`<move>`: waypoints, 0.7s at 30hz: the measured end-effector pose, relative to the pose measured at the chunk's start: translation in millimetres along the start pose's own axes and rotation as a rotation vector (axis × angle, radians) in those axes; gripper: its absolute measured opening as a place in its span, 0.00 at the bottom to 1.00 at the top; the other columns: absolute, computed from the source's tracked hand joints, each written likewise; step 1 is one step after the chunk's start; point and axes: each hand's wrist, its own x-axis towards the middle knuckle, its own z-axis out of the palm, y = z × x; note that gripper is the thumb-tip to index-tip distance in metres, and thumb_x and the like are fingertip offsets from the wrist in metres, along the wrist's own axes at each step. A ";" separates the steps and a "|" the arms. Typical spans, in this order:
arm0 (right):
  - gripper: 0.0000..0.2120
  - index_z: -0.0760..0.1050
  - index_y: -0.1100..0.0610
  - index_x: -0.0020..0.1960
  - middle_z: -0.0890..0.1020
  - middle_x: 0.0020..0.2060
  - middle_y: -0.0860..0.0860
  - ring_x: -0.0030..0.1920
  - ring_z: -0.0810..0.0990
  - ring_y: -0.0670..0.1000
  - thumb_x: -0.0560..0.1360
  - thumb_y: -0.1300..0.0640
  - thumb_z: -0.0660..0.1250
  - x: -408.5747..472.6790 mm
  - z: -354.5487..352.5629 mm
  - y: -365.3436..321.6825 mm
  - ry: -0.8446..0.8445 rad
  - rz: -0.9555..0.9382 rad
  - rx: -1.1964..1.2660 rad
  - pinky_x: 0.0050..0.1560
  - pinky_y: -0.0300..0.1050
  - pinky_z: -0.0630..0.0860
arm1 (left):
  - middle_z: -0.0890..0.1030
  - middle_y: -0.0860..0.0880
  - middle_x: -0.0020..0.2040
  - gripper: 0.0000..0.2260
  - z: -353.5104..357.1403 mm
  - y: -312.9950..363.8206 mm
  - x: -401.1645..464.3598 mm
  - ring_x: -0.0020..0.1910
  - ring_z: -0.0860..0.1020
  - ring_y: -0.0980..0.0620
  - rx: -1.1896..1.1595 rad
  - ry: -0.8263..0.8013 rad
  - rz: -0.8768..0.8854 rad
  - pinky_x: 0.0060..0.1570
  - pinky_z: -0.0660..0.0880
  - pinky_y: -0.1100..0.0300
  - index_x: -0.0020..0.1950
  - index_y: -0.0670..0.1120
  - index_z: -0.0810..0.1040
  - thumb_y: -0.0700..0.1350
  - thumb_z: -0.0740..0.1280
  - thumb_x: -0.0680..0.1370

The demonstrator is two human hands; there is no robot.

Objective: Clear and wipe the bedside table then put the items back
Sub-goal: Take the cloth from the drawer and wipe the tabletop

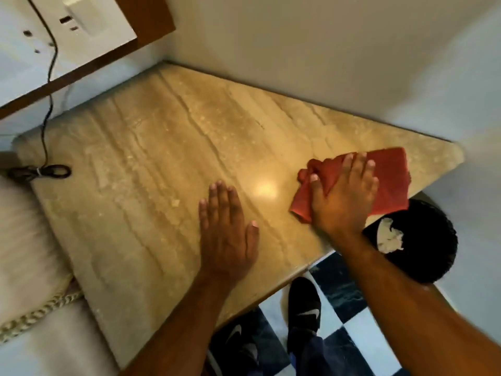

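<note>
The bedside table (151, 158) has a beige marble top that fills the middle of the head view, with nothing standing on it except a cable at its left edge. My right hand (341, 196) presses flat on a red cloth (390, 180) near the table's right corner, fingers spread over it. My left hand (226, 229) rests palm down on the bare marble near the front edge, fingers together, holding nothing.
A black cable (40, 170) hangs from a wall socket panel (81, 20) and lies coiled at the table's left edge. A black bin (423, 240) with crumpled white paper stands below the right corner. White bedding (29, 253) lies left. Checkered floor tiles (360, 332) and my black shoes (303, 305) show below.
</note>
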 end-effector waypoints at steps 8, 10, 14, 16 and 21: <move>0.39 0.56 0.59 0.79 0.56 0.80 0.58 0.79 0.53 0.62 0.78 0.33 0.47 55.5 -34.6 119.5 -0.212 -0.460 -0.153 0.75 0.65 0.54 | 0.60 0.34 0.80 0.34 6.7 16.7 10.2 0.81 0.55 0.37 0.165 -0.114 0.037 0.77 0.54 0.37 0.79 0.35 0.60 0.56 0.54 0.79; 0.39 0.57 0.60 0.79 0.57 0.79 0.59 0.79 0.54 0.62 0.77 0.35 0.51 44.3 -23.5 80.5 -0.043 -0.038 -0.036 0.76 0.64 0.52 | 0.60 0.34 0.80 0.34 6.4 20.5 11.4 0.80 0.56 0.36 0.176 -0.107 0.038 0.77 0.54 0.36 0.78 0.35 0.61 0.56 0.55 0.79; 0.39 0.56 0.59 0.79 0.58 0.79 0.59 0.79 0.53 0.62 0.77 0.34 0.52 22.4 -15.5 38.1 -0.141 -0.228 -0.040 0.76 0.65 0.54 | 0.61 0.33 0.79 0.35 7.6 19.6 11.2 0.80 0.57 0.35 0.184 -0.105 0.050 0.76 0.55 0.35 0.78 0.34 0.61 0.55 0.56 0.78; 0.40 0.55 0.57 0.79 0.57 0.80 0.57 0.80 0.52 0.61 0.78 0.31 0.48 43.4 -25.5 77.9 -0.251 -0.723 -0.162 0.76 0.65 0.56 | 0.60 0.33 0.79 0.35 7.6 19.8 10.0 0.80 0.56 0.35 0.190 -0.103 0.044 0.77 0.54 0.35 0.78 0.34 0.60 0.55 0.56 0.78; 0.39 0.56 0.59 0.79 0.55 0.80 0.59 0.79 0.52 0.61 0.78 0.34 0.52 50.9 -24.7 96.4 -0.055 -0.121 -0.007 0.77 0.62 0.51 | 0.59 0.33 0.80 0.35 8.9 20.4 10.2 0.80 0.55 0.36 0.214 -0.097 0.030 0.78 0.52 0.37 0.78 0.34 0.59 0.55 0.55 0.78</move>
